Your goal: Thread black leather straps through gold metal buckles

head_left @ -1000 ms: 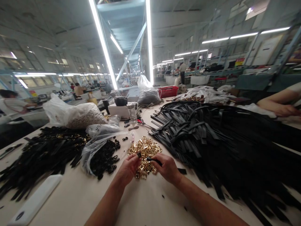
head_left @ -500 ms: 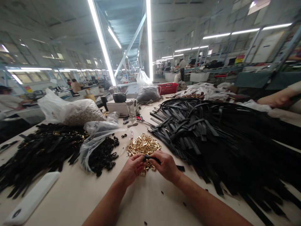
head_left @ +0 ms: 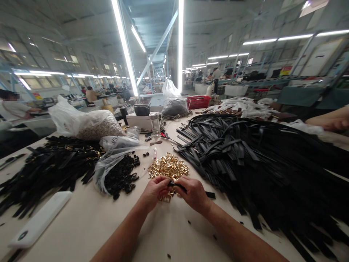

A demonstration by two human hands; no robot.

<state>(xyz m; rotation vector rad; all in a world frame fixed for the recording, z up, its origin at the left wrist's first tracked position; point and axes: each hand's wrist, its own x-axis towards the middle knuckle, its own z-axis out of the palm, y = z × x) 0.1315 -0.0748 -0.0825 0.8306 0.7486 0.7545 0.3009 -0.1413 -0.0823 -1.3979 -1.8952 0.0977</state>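
My left hand point(head_left: 156, 192) and my right hand point(head_left: 194, 193) meet at the near edge of a pile of gold metal buckles point(head_left: 168, 165). Between them is a black strap point(head_left: 180, 186); the left fingers pinch its end and the right fingers wrap round it. Part of the strap shows beyond my right hand. Small black loops point(head_left: 121, 178) spill from a clear plastic bag point(head_left: 105, 160) to the left. Long black straps point(head_left: 218, 145) lie heaped on the right. Whether a small piece sits on the pinched end is too small to tell.
Black straps with gold fittings point(head_left: 60, 160) lie at left, near a white oblong object point(head_left: 40, 220). Farther back stand a filled plastic bag point(head_left: 100, 123), a glass jar point(head_left: 155, 125), a dark cup point(head_left: 141, 109) and a red basket point(head_left: 198, 102). Another person's arm point(head_left: 329, 120) reaches in at right.
The view has shifted slightly, so the background sits a little farther right. Both hands keep nearly the same place and hold on the black strap.
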